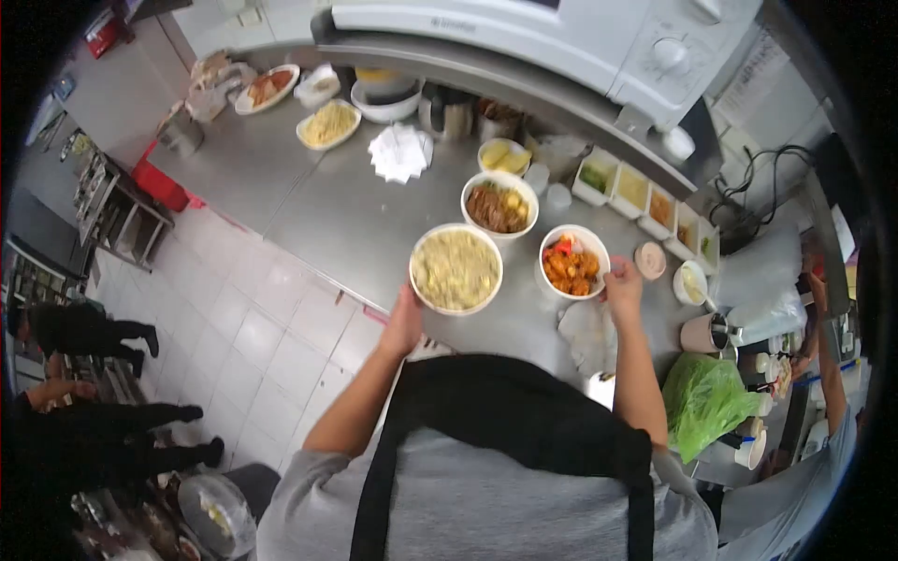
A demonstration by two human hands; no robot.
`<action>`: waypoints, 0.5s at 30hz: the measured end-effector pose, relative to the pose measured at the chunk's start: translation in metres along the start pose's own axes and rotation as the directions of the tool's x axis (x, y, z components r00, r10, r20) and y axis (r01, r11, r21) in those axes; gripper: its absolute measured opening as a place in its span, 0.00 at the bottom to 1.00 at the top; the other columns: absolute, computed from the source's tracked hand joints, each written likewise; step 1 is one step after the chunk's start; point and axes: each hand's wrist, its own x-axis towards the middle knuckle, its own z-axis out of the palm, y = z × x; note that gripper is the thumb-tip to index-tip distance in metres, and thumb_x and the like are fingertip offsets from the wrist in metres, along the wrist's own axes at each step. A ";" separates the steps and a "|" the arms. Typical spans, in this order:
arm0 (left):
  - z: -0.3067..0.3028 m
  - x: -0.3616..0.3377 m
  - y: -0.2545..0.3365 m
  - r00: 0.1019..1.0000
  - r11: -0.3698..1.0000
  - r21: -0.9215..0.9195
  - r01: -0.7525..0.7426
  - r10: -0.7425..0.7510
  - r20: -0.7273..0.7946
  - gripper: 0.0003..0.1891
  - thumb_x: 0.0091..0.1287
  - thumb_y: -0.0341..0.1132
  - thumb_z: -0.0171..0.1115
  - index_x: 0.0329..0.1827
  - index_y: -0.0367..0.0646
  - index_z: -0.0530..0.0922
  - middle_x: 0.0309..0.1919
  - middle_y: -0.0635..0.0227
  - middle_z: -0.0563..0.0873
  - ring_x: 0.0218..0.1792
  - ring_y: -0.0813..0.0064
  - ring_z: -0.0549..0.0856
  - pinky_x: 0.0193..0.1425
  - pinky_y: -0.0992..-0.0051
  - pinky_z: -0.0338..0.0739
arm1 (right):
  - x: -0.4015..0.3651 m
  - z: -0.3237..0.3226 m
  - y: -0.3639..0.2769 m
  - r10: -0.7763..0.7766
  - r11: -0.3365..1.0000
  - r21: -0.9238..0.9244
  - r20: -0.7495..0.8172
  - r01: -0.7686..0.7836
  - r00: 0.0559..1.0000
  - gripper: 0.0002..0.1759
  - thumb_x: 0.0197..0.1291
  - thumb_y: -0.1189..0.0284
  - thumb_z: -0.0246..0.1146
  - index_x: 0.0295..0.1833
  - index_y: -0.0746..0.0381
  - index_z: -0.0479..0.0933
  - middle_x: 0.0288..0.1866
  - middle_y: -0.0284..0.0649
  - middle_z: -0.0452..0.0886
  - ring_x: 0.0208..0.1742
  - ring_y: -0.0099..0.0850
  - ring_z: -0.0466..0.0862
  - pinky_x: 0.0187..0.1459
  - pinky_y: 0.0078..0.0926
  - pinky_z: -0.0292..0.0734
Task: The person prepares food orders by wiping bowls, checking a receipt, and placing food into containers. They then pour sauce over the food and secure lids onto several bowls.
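1. Steel counter (355, 215) fills the head view, with white floor tiles to the left and a row of condiment tubs (655, 208) along the far right edge.
2. Left hand (404, 323) is clamped on the near rim of the large bowl (456, 269) of pale grains, which sits at the counter's front edge.
3. Right hand (624, 285) is well apart from the left, fingers at the right rim of the small bowl (572, 264) of orange-red pieces. Whether it grips or only touches, I cannot tell.
4. Third bowl (499, 206), brown meat, sits just behind the two.
5. Green bag (703, 400) lies near the right elbow, and a co-worker's arm (828, 374) shows at the far right.
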 end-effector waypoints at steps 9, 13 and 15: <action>0.071 0.016 -0.009 0.939 0.998 0.063 0.012 -0.033 0.342 0.47 0.63 0.69 0.31 0.73 0.40 0.38 0.73 0.63 0.44 0.72 0.68 0.47 0.73 0.64 0.38 | -0.073 -0.021 -0.018 -0.063 0.964 0.262 0.043 0.050 0.997 0.08 0.62 0.72 0.55 0.45 0.62 0.77 0.28 0.31 0.78 0.25 0.23 0.77 0.29 0.22 0.74; 0.105 0.026 0.001 0.945 0.972 0.232 -0.048 -0.031 0.324 0.44 0.65 0.67 0.30 0.73 0.40 0.38 0.73 0.61 0.46 0.72 0.67 0.49 0.73 0.64 0.42 | -0.100 0.018 0.002 -0.079 0.903 0.428 0.275 -0.049 0.958 0.22 0.68 0.61 0.49 0.63 0.61 0.65 0.55 0.37 0.72 0.53 0.27 0.74 0.47 0.28 0.73; 0.119 0.035 0.000 0.943 0.914 0.390 -0.113 -0.025 0.333 0.43 0.65 0.67 0.28 0.73 0.42 0.39 0.73 0.60 0.46 0.72 0.66 0.50 0.72 0.66 0.45 | -0.118 0.023 -0.017 -0.013 0.918 0.382 0.303 -0.109 0.953 0.34 0.69 0.52 0.40 0.72 0.62 0.48 0.70 0.41 0.55 0.69 0.33 0.59 0.63 0.38 0.61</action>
